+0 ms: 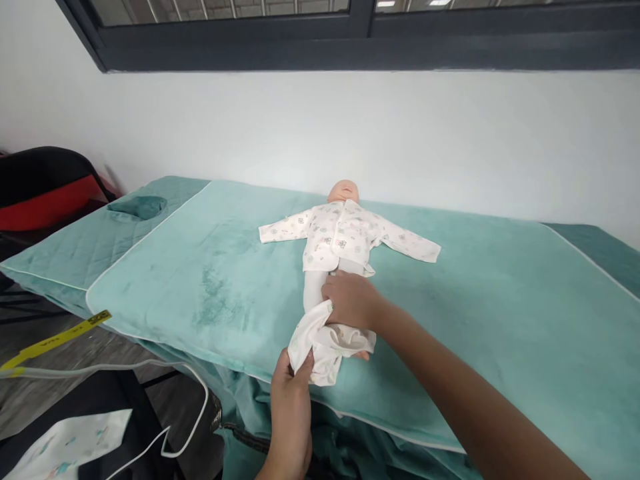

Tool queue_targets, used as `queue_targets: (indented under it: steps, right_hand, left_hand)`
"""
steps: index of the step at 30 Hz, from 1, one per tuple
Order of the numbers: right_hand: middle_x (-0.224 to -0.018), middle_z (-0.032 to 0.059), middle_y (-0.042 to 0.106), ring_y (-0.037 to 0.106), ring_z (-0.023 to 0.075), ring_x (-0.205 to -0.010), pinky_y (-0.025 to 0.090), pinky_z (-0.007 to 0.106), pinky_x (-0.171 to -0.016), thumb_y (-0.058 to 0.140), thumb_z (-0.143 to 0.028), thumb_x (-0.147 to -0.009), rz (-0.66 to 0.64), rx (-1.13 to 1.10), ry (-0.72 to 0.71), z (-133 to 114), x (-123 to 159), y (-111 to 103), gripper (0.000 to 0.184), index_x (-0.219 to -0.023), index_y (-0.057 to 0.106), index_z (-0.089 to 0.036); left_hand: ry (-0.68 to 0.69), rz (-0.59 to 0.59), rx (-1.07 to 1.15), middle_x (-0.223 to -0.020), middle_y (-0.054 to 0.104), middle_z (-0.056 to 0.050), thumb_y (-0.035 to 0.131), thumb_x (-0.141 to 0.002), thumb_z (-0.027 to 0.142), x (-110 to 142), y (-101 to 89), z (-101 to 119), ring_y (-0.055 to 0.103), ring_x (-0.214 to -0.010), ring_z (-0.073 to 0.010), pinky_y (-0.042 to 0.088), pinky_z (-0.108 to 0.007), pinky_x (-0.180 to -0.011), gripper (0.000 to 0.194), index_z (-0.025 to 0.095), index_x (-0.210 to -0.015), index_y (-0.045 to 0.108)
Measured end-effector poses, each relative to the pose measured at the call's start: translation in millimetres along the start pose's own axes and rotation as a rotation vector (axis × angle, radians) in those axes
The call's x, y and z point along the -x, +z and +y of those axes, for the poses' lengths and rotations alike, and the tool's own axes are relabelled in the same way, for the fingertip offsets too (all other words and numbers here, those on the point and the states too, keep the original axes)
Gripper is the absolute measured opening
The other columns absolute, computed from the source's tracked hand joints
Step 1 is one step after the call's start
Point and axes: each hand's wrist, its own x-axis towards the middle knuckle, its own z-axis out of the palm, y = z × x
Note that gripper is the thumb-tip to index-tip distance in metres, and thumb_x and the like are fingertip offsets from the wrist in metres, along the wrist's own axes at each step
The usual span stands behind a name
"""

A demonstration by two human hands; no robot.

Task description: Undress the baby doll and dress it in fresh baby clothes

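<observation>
A baby doll (344,192) lies on its back on the bed, head toward the wall and arms spread. It wears a white printed long-sleeved shirt (327,240) and has pale, whitish upper legs (314,287). White printed baby pants (325,370) are bunched around its lower legs, and a bit of one foot shows at their right side. My left hand (293,397) pinches the edge of the pants between thumb and fingers at the bed's near side. My right hand (353,300) curls closed over the doll's leg, just above the bunched cloth; its fingertips are partly hidden.
The bed has a green plush cover (475,300), with a face hole (137,208) at the left. Behind it are a white wall and a dark window frame (325,53). A black and red chair (50,193), yellow tape, a white cable and printed cloth (75,440) are at left.
</observation>
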Motion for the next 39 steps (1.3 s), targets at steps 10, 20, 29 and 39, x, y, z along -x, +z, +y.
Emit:
queue_targets:
  steps: [10, 20, 29, 39]
  right_hand:
    - [-0.095, 0.0077, 0.066, 0.055, 0.0245, -0.094, 0.037, 0.035, -0.08, 0.063, -0.04, -0.082, 0.07, -0.102, 0.015, 1, 6, 11, 0.023, -0.085, 0.068, -0.018]
    - [-0.079, 0.0046, 0.064, 0.057, 0.0209, -0.083, 0.038, 0.032, -0.075, 0.059, -0.034, -0.083, 0.097, -0.445, 0.069, 8, 13, 3, 0.016, -0.075, 0.061, -0.02]
    - [-0.083, 0.0007, 0.064, 0.057, 0.0175, -0.077, 0.039, 0.029, -0.065, 0.058, -0.033, -0.082, 0.052, -0.76, 0.022, 18, 19, -1, 0.014, -0.075, 0.054, -0.021]
    - [-0.092, 0.0016, 0.07, 0.062, 0.0211, -0.082, 0.039, 0.028, -0.064, 0.071, -0.041, -0.072, -0.016, -0.767, 0.081, 16, 17, -3, 0.027, -0.089, 0.064, -0.022]
  left_hand:
    - [-0.099, -0.134, 0.233, -0.114, 0.071, -0.012, 0.075, -0.074, 0.034, 6, 8.8, 23, 0.067, -0.103, -0.0265, 0.049, -0.038, -0.093, 0.056, 0.018, -0.126, 0.062]
    - [-0.053, -0.31, 0.222, -0.113, 0.071, -0.01, 0.078, -0.07, 0.032, -30, -0.7, 23, 0.067, -0.101, -0.0244, 0.049, -0.034, -0.09, 0.052, 0.019, -0.119, 0.065]
    - [0.135, -0.452, -0.214, -0.08, 0.066, 0.0, 0.072, -0.065, 0.021, -71, -10.5, 43, 0.058, -0.075, -0.016, 0.044, -0.025, -0.07, 0.025, 0.017, -0.089, 0.066]
    - [0.493, -0.262, -0.643, -0.077, 0.065, 0.0, 0.061, -0.065, 0.019, -111, 1.4, 68, 0.056, -0.075, -0.0189, 0.042, -0.028, -0.069, 0.013, 0.019, -0.078, 0.062]
